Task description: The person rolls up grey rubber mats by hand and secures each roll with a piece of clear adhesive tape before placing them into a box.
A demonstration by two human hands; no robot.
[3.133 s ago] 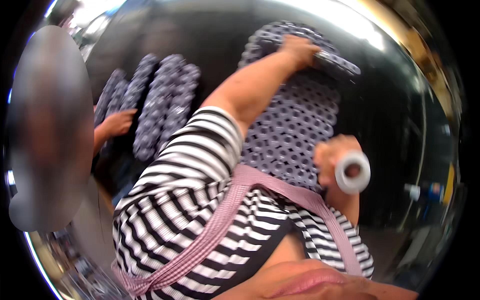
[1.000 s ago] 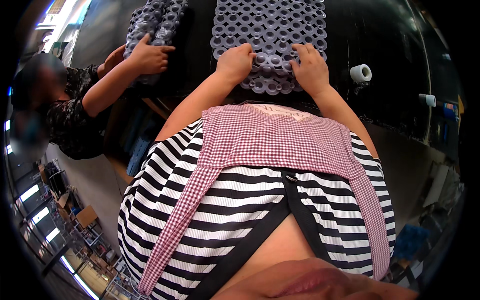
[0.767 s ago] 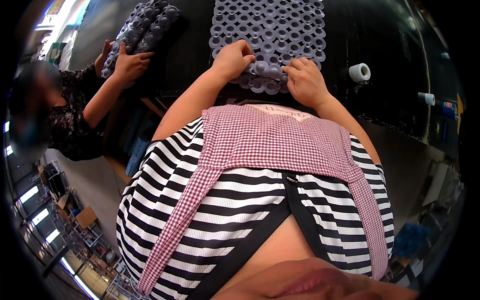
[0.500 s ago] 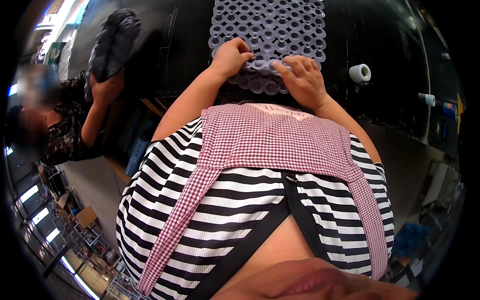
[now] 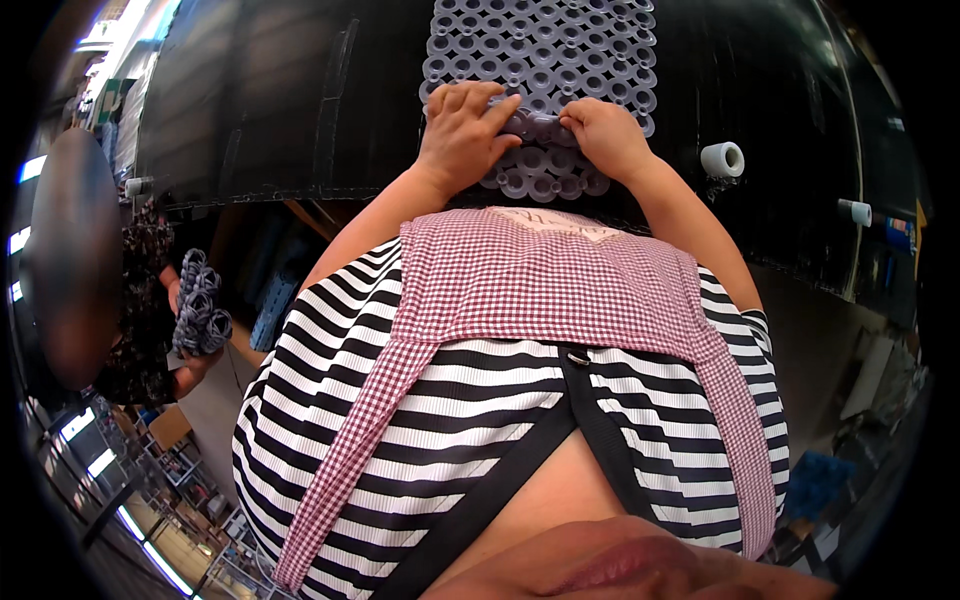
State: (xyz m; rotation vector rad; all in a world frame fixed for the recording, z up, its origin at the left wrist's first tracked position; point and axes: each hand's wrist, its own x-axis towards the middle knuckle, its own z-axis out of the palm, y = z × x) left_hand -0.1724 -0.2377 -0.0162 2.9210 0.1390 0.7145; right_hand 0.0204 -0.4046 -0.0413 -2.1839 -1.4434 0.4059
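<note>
A translucent grey bath mat (image 5: 545, 48) made of linked rings with suction cups lies on the black table in front of me. Close to its near end, a crosswise fold or roll (image 5: 540, 128) stands up between my hands, and more rings show on the near side of it. My left hand (image 5: 465, 135) rests over the mat's left edge with fingers spread, its fingertips and thumb at the left end of the fold. At the right end, my right hand (image 5: 608, 138) has thumb and fingers pinched on the fold. The curled fingers hide part of the mat there.
The black table (image 5: 270, 110) extends to both sides. On its right stand a white tape roll (image 5: 722, 160) and a smaller white roll (image 5: 856, 211). At left, a person (image 5: 148, 300) holds a bundled grey mat (image 5: 200, 305). Blue items (image 5: 272, 310) sit below the table's edge.
My left hand has gone from a pinch to spread fingers. My right hand has closed into a pinch. The person at left has brought the grey bundle down, away from the table.
</note>
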